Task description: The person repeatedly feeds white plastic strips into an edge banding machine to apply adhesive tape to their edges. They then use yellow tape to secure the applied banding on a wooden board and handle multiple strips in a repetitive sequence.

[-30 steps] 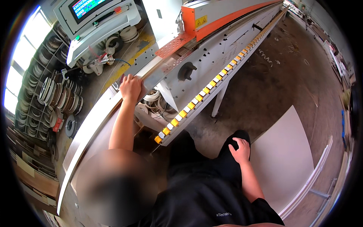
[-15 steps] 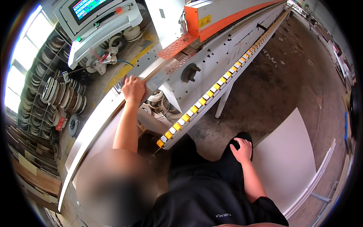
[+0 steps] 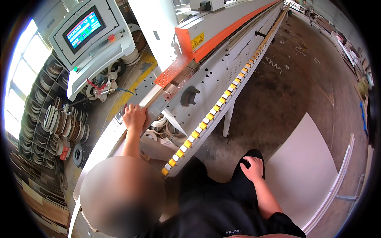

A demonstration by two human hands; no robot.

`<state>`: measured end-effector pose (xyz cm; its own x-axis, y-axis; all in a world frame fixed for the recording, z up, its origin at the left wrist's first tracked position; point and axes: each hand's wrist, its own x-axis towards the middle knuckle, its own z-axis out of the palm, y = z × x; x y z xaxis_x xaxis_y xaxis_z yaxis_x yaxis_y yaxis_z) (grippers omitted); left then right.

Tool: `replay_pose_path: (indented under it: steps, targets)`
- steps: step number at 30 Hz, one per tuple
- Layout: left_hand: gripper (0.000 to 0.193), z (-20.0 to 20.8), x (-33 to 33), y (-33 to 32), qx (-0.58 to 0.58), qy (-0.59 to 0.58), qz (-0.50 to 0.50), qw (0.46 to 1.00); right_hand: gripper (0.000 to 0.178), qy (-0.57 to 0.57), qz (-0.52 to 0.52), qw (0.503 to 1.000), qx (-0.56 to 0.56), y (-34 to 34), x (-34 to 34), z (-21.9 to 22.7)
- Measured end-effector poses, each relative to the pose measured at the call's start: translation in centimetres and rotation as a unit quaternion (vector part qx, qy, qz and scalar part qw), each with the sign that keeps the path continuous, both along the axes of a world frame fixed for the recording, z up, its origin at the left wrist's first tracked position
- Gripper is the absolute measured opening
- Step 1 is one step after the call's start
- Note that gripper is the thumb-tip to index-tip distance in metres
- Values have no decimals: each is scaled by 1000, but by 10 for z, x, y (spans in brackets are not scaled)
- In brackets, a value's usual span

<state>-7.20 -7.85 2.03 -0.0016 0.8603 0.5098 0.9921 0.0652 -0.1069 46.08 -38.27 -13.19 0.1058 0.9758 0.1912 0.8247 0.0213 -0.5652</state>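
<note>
My left hand [image 3: 134, 118] reaches forward, its fingers bent over the edge of a long board with a white face [image 3: 104, 144]. That board lies beside the infeed end of a long grey and orange machine [image 3: 185, 43], just short of its perforated orange guard [image 3: 170, 72]. A blurred round patch hides part of my left forearm and the near part of the board. My right hand [image 3: 253, 168] rests on my right knee, fingers loosely spread, holding nothing.
A rail of yellow and white rollers [image 3: 202, 125] runs along the machine's right side. The control panel [image 3: 84, 29] stands at upper left, above racks of edging coils [image 3: 65, 119]. A pale sheet [image 3: 303, 162] leans at right. A black knob [image 3: 189, 96] juts from the machine.
The view has tilted up, so more of the control panel shows and the machine sits lower in the picture. My left hand stays at the board by the infeed; my right hand stays on my knee.
</note>
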Motion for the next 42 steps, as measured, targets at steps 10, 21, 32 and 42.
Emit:
replay_pose_path:
  steps: [10, 21, 32, 42]
  targets:
    - [34, 6, 15, -1, 0, -27, 36, 999, 14, 41, 3, 999, -12, 20, 0, -5]
    - [32, 3, 71, 57, -4, -41, 30, 999, 16, 55, -11, 998, -1, 20, -1, -7]
    - [30, -18, 76, 78, 52, -56, -62, 995, 19, 62, -48, 997, 11, 8, 13, -9]
    - [21, -21, -62, -82, 88, -69, -112, 987, 18, 65, -50, 997, 4, 0, 15, -15]
